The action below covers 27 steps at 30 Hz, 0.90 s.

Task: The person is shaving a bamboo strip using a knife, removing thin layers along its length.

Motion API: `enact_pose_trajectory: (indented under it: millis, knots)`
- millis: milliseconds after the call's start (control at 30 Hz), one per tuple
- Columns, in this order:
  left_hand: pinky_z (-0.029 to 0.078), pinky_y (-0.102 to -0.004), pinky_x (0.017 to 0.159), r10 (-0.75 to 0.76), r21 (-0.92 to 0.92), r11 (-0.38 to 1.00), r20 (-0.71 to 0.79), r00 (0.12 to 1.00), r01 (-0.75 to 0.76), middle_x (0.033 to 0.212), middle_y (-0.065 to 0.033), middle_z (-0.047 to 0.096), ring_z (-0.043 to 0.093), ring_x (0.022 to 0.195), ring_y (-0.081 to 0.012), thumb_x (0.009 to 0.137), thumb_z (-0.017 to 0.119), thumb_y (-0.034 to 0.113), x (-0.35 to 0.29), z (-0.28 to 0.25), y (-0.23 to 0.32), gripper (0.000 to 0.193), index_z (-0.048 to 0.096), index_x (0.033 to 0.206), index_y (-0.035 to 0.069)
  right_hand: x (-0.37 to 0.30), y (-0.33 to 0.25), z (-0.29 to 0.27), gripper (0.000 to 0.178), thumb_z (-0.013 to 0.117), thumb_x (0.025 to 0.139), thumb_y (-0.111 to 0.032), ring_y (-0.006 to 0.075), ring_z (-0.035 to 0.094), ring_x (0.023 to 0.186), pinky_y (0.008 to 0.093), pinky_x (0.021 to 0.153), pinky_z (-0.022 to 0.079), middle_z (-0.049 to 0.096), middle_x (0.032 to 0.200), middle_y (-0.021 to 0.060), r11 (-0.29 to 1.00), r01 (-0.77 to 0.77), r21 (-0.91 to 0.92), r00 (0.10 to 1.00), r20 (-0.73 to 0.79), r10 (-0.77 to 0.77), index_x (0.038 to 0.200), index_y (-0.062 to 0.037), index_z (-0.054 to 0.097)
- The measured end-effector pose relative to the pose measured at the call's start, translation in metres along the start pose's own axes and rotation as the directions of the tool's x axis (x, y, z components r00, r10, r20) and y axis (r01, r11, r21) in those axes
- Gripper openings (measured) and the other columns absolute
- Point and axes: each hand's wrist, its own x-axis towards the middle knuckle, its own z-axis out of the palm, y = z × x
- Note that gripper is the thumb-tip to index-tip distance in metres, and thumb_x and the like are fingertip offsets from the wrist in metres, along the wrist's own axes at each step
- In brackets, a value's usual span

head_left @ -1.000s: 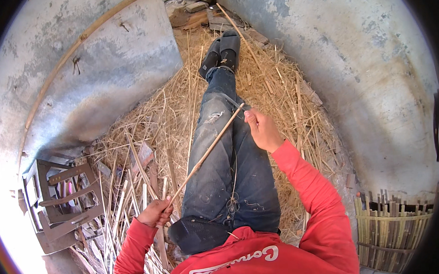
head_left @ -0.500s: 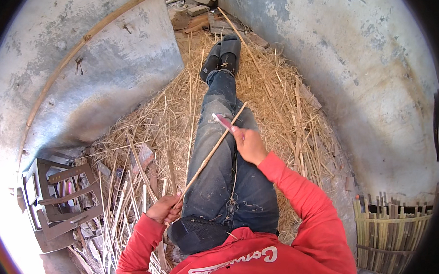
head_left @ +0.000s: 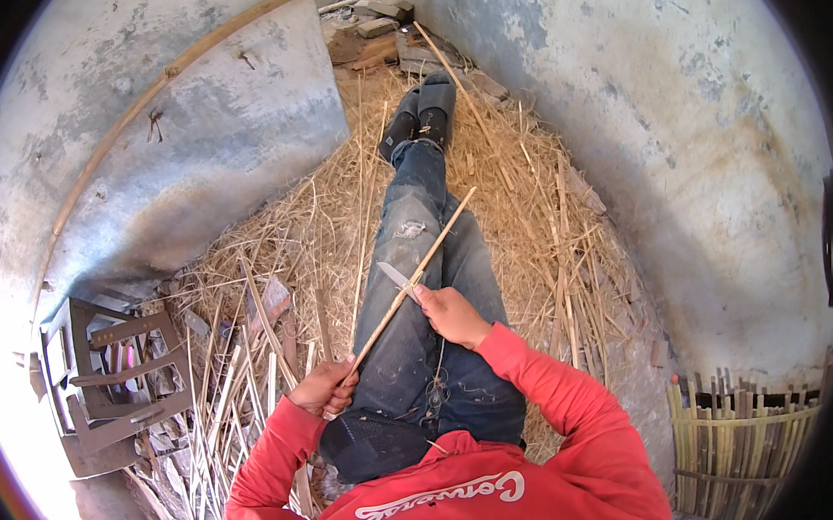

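Observation:
A thin bamboo stick [head_left: 382, 325] slants across my outstretched legs, from near my lap at the left up to the far right. My left hand [head_left: 326, 387] is closed round its near end. My right hand [head_left: 450, 314] is closed on a knife, whose handle is mostly hidden by the fingers. The pale knife blade [head_left: 393, 273] crosses the stick at about its middle and points to the far left. Right thumb and stick lie close together there; whether the thumb touches it I cannot tell. A dark pad [head_left: 378, 445] rests on my lap at the left.
Shavings and straw [head_left: 517, 218] cover the floor round my legs. Split strips [head_left: 223, 408] lie in a heap at my left, beside a brown slotted frame [head_left: 124, 384]. A bamboo slat basket [head_left: 745, 450] stands at the right. Walls [head_left: 691, 155] rise on both sides.
My right hand and the knife have slid down the stick toward me, a little to the left. My left hand keeps its hold, slightly farther right.

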Motion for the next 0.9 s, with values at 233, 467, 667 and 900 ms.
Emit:
enact_pose_trajectory:
  millis: [233,467,667,900]
  knots:
    - [0.017,-0.0253,0.039,0.083,0.121,0.990,-0.098,0.992,-0.071,0.056,0.0078,0.029,0.024,0.043,-0.0057,0.108,0.048,0.056,-0.003,0.012,0.005,0.054,0.047,0.074,0.015,0.006,-0.018,-0.031,0.056,0.048,0.107,-0.058,0.0034,0.021,0.039,0.0247,0.037,0.013,0.027,0.054,-0.0087,0.592,-0.607,0.530,0.773,0.568,0.284,0.069,-0.0184,0.039]
    - [0.020,-0.0255,0.041,0.100,0.163,0.984,-0.158,0.982,-0.074,0.056,0.0073,0.034,0.029,0.044,-0.0055,0.107,0.053,0.055,0.003,0.010,0.003,0.053,0.048,0.073,0.014,0.006,-0.033,-0.040,0.057,0.046,0.107,-0.059,0.0041,0.018,0.039,0.0238,0.036,0.015,0.025,0.054,-0.0091,0.294,-0.660,0.691,0.747,0.646,0.158,0.070,-0.0157,0.043]
    - [0.031,-0.0259,0.045,0.331,0.457,0.872,-0.289,0.898,-0.174,0.057,0.0023,0.048,0.040,0.047,-0.0075,0.108,0.053,0.052,0.005,0.015,-0.003,0.058,0.057,0.071,0.008,0.015,-0.035,-0.047,0.038,0.085,0.087,-0.037,0.0118,0.051,0.052,0.0321,0.049,0.037,0.060,0.060,0.0023,0.995,0.103,-0.009,0.963,-0.248,-0.103,0.083,-0.0010,0.073]
    - [0.042,-0.0308,0.055,0.520,0.668,0.706,-0.265,0.812,-0.234,0.058,-0.0024,0.054,0.051,0.055,-0.0114,0.108,0.054,0.047,0.010,0.016,-0.002,0.060,0.062,0.071,0.001,0.014,-0.030,-0.037,0.033,0.082,0.088,-0.030,0.0274,0.054,0.048,0.0389,0.049,0.040,0.060,0.060,0.0145,0.977,0.192,-0.091,0.961,-0.186,-0.206,0.080,-0.0009,0.070]
